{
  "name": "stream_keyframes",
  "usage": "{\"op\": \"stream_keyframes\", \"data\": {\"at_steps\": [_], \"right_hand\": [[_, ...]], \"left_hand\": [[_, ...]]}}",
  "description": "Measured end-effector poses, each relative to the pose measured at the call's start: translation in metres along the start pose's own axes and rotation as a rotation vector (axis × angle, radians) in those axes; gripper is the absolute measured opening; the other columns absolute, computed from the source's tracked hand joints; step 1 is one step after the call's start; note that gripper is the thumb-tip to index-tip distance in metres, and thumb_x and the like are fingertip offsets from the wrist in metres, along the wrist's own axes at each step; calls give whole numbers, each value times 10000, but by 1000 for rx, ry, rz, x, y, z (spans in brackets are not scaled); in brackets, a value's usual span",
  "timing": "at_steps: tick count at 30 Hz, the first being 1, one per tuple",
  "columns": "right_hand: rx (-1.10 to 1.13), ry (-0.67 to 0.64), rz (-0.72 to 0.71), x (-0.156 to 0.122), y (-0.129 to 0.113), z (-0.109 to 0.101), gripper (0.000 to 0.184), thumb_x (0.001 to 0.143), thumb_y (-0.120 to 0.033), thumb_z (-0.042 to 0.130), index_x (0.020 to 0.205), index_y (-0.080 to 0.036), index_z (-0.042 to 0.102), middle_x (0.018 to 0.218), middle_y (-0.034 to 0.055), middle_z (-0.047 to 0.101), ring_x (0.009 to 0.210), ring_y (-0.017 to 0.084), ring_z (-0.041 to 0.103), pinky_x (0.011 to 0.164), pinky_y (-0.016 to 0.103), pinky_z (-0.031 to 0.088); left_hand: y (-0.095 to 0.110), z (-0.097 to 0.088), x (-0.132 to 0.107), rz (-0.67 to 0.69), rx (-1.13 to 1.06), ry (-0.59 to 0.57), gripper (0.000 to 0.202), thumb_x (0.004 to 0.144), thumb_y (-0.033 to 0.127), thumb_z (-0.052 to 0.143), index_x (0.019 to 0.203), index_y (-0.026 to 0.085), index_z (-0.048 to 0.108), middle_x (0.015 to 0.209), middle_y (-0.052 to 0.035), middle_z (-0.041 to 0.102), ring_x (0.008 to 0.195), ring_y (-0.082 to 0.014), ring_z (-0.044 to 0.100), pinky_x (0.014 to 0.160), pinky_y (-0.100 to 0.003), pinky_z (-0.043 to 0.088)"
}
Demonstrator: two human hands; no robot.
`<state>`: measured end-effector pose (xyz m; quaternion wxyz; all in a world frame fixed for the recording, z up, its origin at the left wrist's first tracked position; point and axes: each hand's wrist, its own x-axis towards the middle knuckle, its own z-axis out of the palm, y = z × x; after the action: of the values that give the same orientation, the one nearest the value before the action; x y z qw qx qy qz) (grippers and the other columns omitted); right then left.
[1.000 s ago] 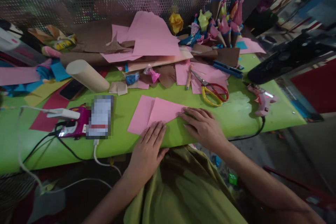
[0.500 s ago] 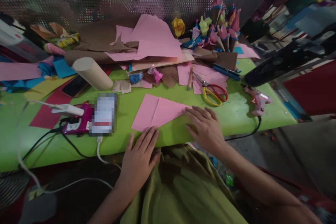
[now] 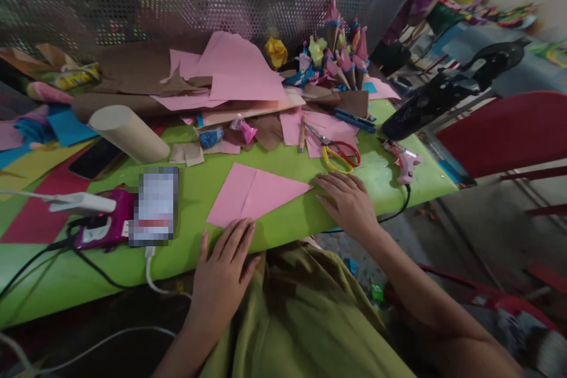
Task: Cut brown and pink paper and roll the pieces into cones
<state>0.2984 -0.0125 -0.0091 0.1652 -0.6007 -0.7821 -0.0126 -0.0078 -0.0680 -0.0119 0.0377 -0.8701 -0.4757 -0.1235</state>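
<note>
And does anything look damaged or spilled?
At the back, the brown paper sheet has a ragged, torn edge. A pale shiny patch on the green table, right of the red-and-yellow-handled scissors, could be residue or glare. The folded pink paper sheet looks undamaged.

Green tabletop (image 3: pixel 191 195) — folded pink paper (image 3: pixel 257 194), scissors (image 3: pixel 327 142), glue gun (image 3: pixel 406 161), beige tube (image 3: pixel 130 134)

The worktop (image 3: pixel 192 207) is bright green and slightly shiny. Behind it stands a grey panel (image 3: pixel 266 0) with many small holes. At the right there is a red chair (image 3: pixel 509 136); the floor (image 3: pixel 482 236) is grey, the light rather dim.
</note>
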Motion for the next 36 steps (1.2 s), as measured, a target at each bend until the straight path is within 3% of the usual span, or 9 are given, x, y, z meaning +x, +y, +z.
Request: {"op": "stream_keyframes", "data": {"at_steps": [4, 9, 14, 18, 23, 27, 29, 32, 36], "right_hand": [[53, 5, -109, 10, -11, 2, 370, 1012, -341, 512, 1338, -220, 641, 1380, 99, 660, 1270, 269, 588, 1069, 444, 432], [131, -91, -267, 9, -36, 9, 434, 979, -344, 570, 1404, -260, 594, 1426, 91, 629, 1317, 288, 546, 1092, 497, 418], [194, -188, -379, -18, -61, -1, 473, 952, -386, 604, 1384, -194, 606, 1334, 144, 671, 1240, 306, 587, 1073, 522, 433], [337, -235, -535, -13, -62, -5, 459, 975, -401, 566, 1417, -277, 578, 1302, 92, 695, 1234, 261, 597, 1078, 479, 437], [172, -184, -353, 22, -40, 4, 474, 980, -381, 560, 1438, -259, 553, 1500, 119, 551, 1369, 311, 486, 1120, 532, 376], [72, -195, -299, 13, -52, 1, 426, 974, -357, 568, 1375, -215, 597, 1331, 146, 650, 1155, 306, 604, 980, 481, 459], [39, -199, -244, 1, -67, -5, 421, 963, -366, 580, 1342, -186, 610, 1144, 150, 694, 963, 285, 636, 839, 444, 488], [88, -216, -248, -6, -80, -12, 423, 971, -389, 560, 1331, -172, 608, 1029, 126, 690, 849, 259, 631, 730, 409, 484], [182, -166, -251, 15, -58, -10, 423, 981, -376, 556, 1375, -227, 596, 1146, 119, 704, 997, 267, 648, 836, 410, 501]], "left_hand": [[-6, -4, 7, -3, -24, -11, 470, 1023, 304, 415, 1461, 175, 524, 1415, -110, 637, 1295, -274, 588, 1257, -522, 151], [-22, -13, 27, -96, -31, -101, 453, 1023, 333, 393, 1425, 224, 571, 1444, -106, 614, 1349, -328, 541, 1179, -651, 272], [-28, -13, 49, -212, -43, -139, 499, 1022, 409, 379, 1450, 218, 550, 1483, -112, 573, 1382, -353, 504, 1140, -663, 332], [-24, -7, 61, -205, -55, -181, 559, 1010, 447, 412, 1509, 200, 468, 1540, -128, 504, 1433, -349, 448, 1148, -665, 320], [-36, -9, 74, -93, -72, -303, 541, 999, 363, 466, 1533, 289, 421, 1591, -58, 441, 1464, -323, 410, 1176, -664, 282], [-45, -18, 84, -65, -14, -273, 494, 995, 239, 447, 1482, 296, 502, 1557, -59, 495, 1438, -328, 446, 1172, -667, 283], [-39, -23, 85, -94, 33, -210, 493, 984, 165, 422, 1457, 235, 540, 1547, -99, 505, 1428, -337, 457, 1163, -640, 312], [-19, -25, 77, -113, 12, -153, 503, 976, 127, 410, 1452, 214, 547, 1526, -112, 531, 1364, -306, 528, 1098, -530, 426], [-1, -17, 57, -84, -70, -183, 464, 994, 304, 482, 1450, 248, 550, 1516, -100, 546, 1314, -309, 566, 1033, -500, 482]]}}
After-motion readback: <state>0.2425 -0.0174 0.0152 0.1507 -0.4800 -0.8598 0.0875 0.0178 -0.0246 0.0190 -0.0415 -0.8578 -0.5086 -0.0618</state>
